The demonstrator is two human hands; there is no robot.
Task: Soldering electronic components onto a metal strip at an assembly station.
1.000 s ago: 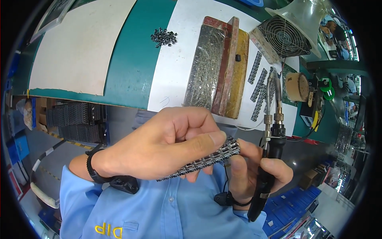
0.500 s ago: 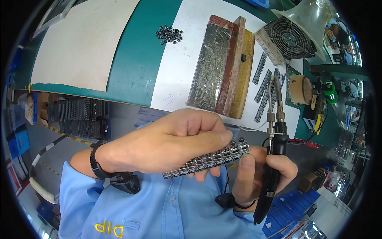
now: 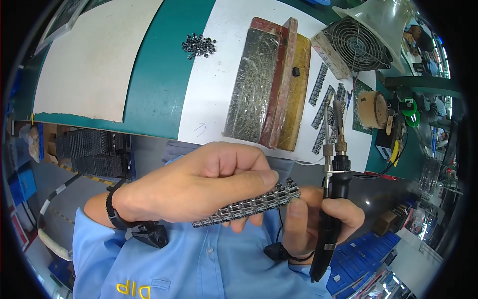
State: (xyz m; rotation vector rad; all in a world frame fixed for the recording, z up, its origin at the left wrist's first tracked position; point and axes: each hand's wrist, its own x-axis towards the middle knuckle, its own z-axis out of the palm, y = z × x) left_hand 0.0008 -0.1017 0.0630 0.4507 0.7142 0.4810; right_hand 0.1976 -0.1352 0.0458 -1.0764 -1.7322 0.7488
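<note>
Black and silver, a component strip (image 3: 249,207) slants in front of the person's blue shirt (image 3: 189,264), its right end higher than its left. The left hand (image 3: 199,187) has its grip clenched on the strip, the thumb along the upper side and fingertips showing beneath. The right hand (image 3: 323,214) grasps a black soldering iron (image 3: 329,229), its metal end upward over the desk (image 3: 154,70); thumb and forefinger are at the strip's right end, though whether they press it cannot be told. Across the left edge of a white paper sheet (image 3: 206,99) lies a heap of small black parts (image 3: 199,46). A red-framed fixture (image 3: 280,89) rests on the sheet, with several similar strips (image 3: 318,84) to its right, near a fan (image 3: 359,45). Farther right stand a round tan block (image 3: 372,109) and a green reel (image 3: 409,110).
</note>
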